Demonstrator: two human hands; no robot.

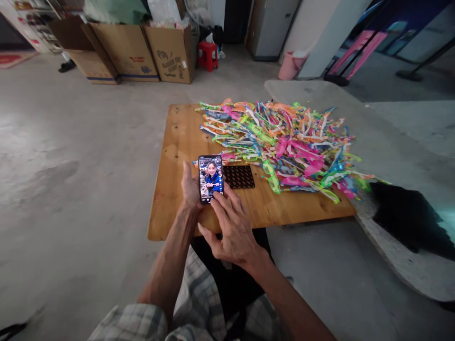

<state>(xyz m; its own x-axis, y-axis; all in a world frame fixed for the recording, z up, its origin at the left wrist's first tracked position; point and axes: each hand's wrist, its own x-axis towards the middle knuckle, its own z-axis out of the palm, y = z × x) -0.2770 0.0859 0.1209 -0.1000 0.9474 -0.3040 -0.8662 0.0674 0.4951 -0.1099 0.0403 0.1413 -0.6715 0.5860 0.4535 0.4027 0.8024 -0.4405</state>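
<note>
A smartphone (211, 179) with a lit screen is held upright above the near left part of a wooden table (177, 208). My left hand (191, 187) is wrapped around its left side and back, the thumb along the edge. On the screen is a picture of a person in blue. My right hand (232, 227) is in front of the phone's lower right corner, its fingers spread and a fingertip at or just over the screen. Behind the phone lies a black patterned mat (240, 176). A heap of colourful plastic glasses (284, 142) covers the table's right side.
Cardboard boxes (124, 52), a red stool (207, 56) and a pink bin (291, 65) stand on the floor beyond the table. A grey slab (377, 128) runs behind and right of the table, with black cloth (412, 218) on it.
</note>
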